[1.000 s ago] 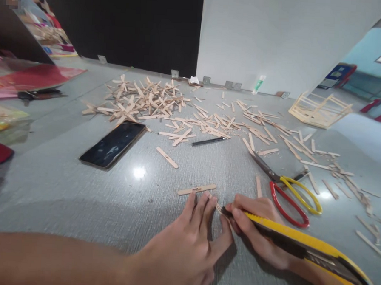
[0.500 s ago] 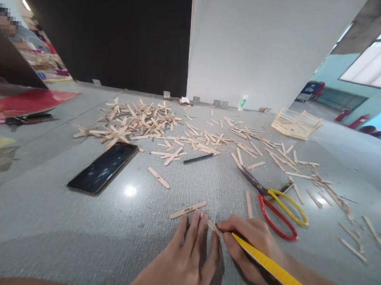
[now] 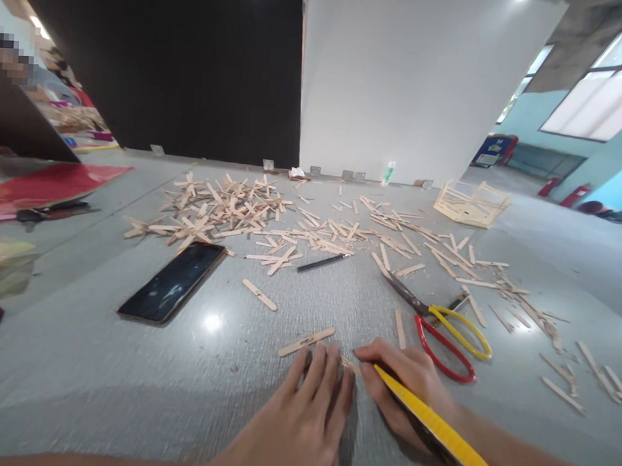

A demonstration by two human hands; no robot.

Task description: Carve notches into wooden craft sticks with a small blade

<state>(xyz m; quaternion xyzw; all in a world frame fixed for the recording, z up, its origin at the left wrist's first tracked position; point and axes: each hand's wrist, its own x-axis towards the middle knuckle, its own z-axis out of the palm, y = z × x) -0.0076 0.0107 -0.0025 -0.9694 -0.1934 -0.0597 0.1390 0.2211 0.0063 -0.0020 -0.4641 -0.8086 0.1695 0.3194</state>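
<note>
Grey table (image 3: 167, 385). Six o'clock: left hand (image 3: 301, 413), fingers extended; whether they grip, I cannot tell. Five o'clock: right hand (image 3: 407, 384), fingers wrapped around a yellow cutter (image 3: 431, 417). Nine o'clock: clear plastic bag (image 3: 1, 262), contents unclear. Half past five, between the hands: wooden stick (image 3: 351, 364), partly hidden.

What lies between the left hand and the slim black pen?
One flat, pale wooden stick near the left hand, then bare grey tabletop to the pen; head view.
</note>
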